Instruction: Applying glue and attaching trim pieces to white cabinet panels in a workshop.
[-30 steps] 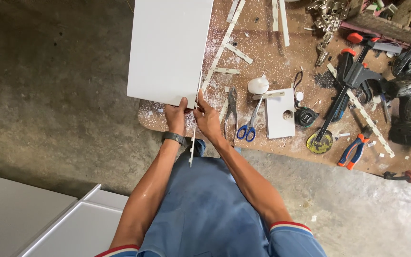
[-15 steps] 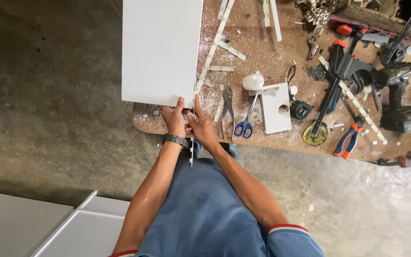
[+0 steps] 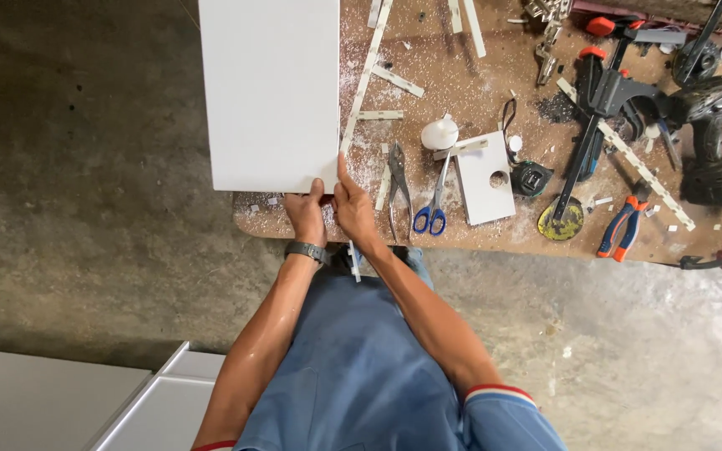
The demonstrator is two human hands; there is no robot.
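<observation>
At the near edge of the workbench [image 3: 495, 238], close to its left corner, both hands meet at the near right corner of a white panel [image 3: 273, 92]. The panel lies flat on the left end of the bench and juts out past the left edge. The left hand [image 3: 305, 213], a dark watch [image 3: 306, 250] on its wrist, presses its fingers against the panel's near edge; how tightly it grips cannot be told. The right hand [image 3: 353, 209] sits just beside it, fingers pinched narrow on a thin white edge strip [image 3: 359, 108] that runs along the panel's right side; its loose end [image 3: 353, 260] hangs down past the bench edge below the hands.

Just right of the hands lie grey pliers [image 3: 398, 188] and blue-handled scissors [image 3: 434, 200], side by side near the front edge. Beyond them stands a small white glue bottle [image 3: 439, 134], and a small white board with a round hole [image 3: 483, 177] lies beside it. A black tape measure [image 3: 531, 177] sits right of that board. Farther right are a black bar clamp with orange parts [image 3: 595, 92], orange-and-blue pliers [image 3: 618, 227] near the front edge, and a cordless drill [image 3: 712, 142] at the right end. White shavings and short strip offcuts [image 3: 399, 81] litter the bench top.

At the lower left, on the concrete floor [image 3: 68, 209], lie more white panels [image 3: 43, 401].
</observation>
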